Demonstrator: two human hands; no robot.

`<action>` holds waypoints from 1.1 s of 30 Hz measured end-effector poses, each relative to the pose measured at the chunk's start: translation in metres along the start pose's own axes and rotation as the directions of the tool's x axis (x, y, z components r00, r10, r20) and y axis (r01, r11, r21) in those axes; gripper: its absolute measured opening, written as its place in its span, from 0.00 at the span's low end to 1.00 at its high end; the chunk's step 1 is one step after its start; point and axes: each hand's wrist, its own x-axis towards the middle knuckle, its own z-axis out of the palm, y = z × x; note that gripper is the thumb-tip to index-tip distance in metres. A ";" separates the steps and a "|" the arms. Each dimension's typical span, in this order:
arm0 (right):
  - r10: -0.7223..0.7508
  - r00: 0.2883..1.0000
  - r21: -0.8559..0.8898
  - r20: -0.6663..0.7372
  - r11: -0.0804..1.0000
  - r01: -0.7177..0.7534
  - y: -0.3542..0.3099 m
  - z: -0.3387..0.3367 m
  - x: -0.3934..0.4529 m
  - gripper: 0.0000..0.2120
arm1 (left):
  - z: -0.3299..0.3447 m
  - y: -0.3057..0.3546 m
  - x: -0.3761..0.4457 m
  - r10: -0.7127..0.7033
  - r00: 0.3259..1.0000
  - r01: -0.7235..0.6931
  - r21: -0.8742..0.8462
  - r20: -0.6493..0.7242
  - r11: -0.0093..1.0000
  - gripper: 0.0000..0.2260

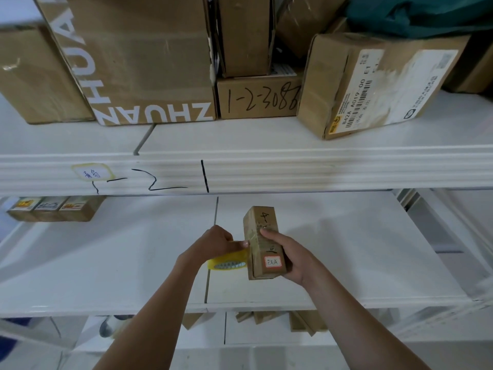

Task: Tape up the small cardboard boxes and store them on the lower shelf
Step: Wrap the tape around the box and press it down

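The right hand (286, 253) gripped the small cardboard box (264, 243) over the white shelf (346, 249), while the left hand (217, 240) pinched the yellow tape roll (226, 261) just beside its fingers, thumb pressing the box's edge.

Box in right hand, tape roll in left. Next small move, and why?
Probably draw the tape roll away along the small box: the left hand pinches at the box's left edge with the roll just below, and the right hand steadies the box, so a strip seems just started.
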 end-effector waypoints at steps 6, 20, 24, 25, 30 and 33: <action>-0.026 0.999 0.026 -0.024 0.999 0.027 -0.001 -0.006 0.000 0.24 | -0.004 -0.006 -0.002 0.019 0.999 -0.023 -0.085 -0.045 0.996 0.35; -0.151 0.926 -0.460 -0.346 0.887 -0.027 -0.003 -0.004 0.006 0.19 | -0.010 0.000 -0.014 0.051 0.992 -0.055 0.035 0.113 0.998 0.27; -0.123 0.939 -0.425 -0.322 0.905 -0.028 -0.006 -0.014 0.003 0.18 | -0.018 -0.009 -0.016 0.083 0.986 -0.085 0.007 0.143 0.996 0.14; -0.119 0.942 -0.422 -0.315 0.906 -0.026 -0.006 -0.016 0.003 0.18 | -0.018 -0.009 -0.016 0.089 0.987 -0.091 0.010 0.134 0.996 0.14; -0.109 0.957 -0.350 -0.269 0.937 0.009 -0.011 -0.022 0.000 0.21 | -0.017 -0.009 -0.010 0.050 0.996 -0.057 0.097 0.077 0.994 0.22; -0.110 0.965 -0.328 -0.238 0.944 0.027 -0.013 -0.026 -0.002 0.21 | -0.012 -0.011 -0.010 0.007 1.000 -0.013 0.188 0.028 0.982 0.29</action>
